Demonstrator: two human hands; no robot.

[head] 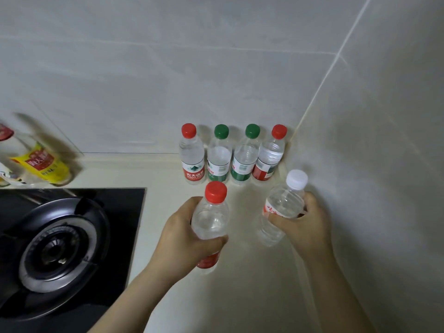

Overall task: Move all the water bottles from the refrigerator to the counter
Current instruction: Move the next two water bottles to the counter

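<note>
**While each hand is holding one bottle at the counter (pixel 249 292)**

As the two forearms are reaching in from the near edge, both grips are showing clearly. The left hand (pixel 182 234) is curling its fingers and thumb around the lower body of a red-capped bottle (pixel 211 219), which is standing almost upright. The right hand (pixel 306 224) is closing around the middle of a white-capped bottle (pixel 281 205). This one is leaning, with its long axis pointing far and a little right, toward the corner. Whether either base is already touching the counter, I cannot tell.

I am judging that the next move is turning on the bare strip of counter just far of the hands, in front of the row of four bottles (pixel 218 162). The left hand is sitting nearer to the left half of this row, and the right hand nearer to the corner, so the white-capped bottle is needing to come upright first.

Farther on, the four bottles are standing upright side by side against the far wall (pixel 216 68), with caps red, green, green, red. The last one is almost touching the side wall (pixel 384 164).

The counter is looking pale and smooth. A black gas hob (pixel 60 243) is lying at the left, and a blurred yellow-labelled bottle (pixel 43 164) is standing beyond it. The refrigerator is not showing.
</note>
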